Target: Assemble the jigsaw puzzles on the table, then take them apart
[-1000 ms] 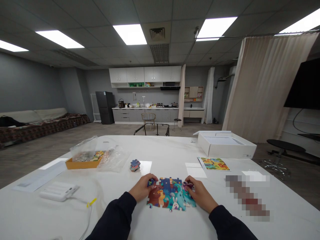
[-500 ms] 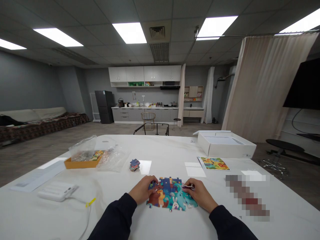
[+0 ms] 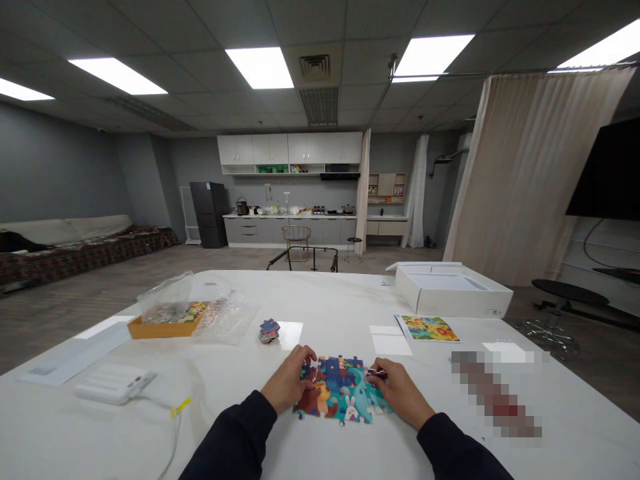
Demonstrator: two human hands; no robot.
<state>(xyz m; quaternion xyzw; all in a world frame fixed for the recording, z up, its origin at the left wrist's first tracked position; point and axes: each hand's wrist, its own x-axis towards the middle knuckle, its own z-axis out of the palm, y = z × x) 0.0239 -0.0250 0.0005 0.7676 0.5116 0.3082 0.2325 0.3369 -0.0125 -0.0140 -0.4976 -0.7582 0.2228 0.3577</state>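
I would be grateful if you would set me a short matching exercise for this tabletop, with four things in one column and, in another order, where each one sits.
Things:
1. Partly assembled jigsaw puzzle
2. Small stack of puzzle pieces
3. Printed picture sheet
4. Open white cardboard box

Places:
A. Far right of the table, behind the sheet
B. Between the left hand and right hand
C. Right of centre, just in front of the box
D. Just right of the clear plastic bag

Pairs: 1-B, 2-D, 3-C, 4-A
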